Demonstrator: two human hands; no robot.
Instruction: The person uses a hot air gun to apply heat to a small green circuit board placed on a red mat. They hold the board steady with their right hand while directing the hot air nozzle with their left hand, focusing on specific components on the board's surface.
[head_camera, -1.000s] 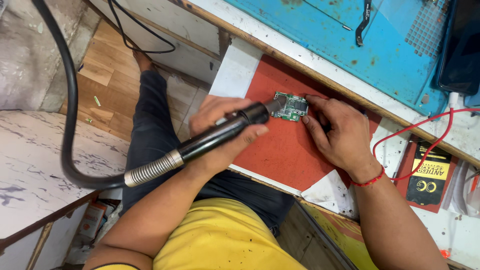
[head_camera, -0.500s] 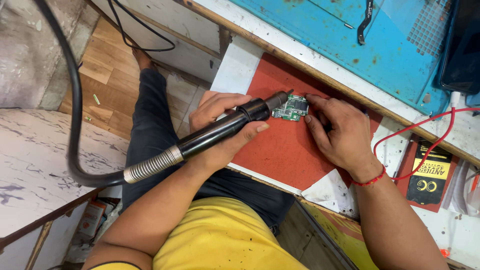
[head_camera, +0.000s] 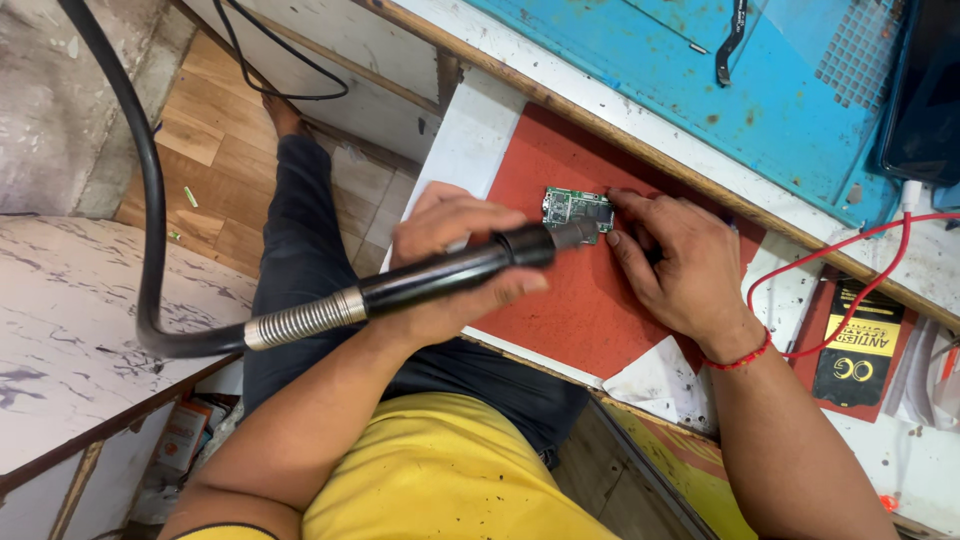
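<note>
1. Red matting (head_camera: 560, 300) over a white bench lies under both my hands, with a blue panel (head_camera: 700, 80) beyond it.
2. A small green circuit board (head_camera: 577, 209) rests flat on the mat, just past my left-hand grip.
3. My left hand (head_camera: 455, 255) is wrapped tight around a black hot-air handpiece (head_camera: 450, 277); its nozzle tip meets the board's near edge.
4. My right hand (head_camera: 680, 265) pins the board's far side with its fingertips (head_camera: 622, 201); whether it pinches anything I cannot tell, as the palm hides that.
5. The handpiece's hose (head_camera: 145, 200) runs off the top edge.
6. Compared with a moment ago, the nozzle sits lower and flatter against the board.
</note>
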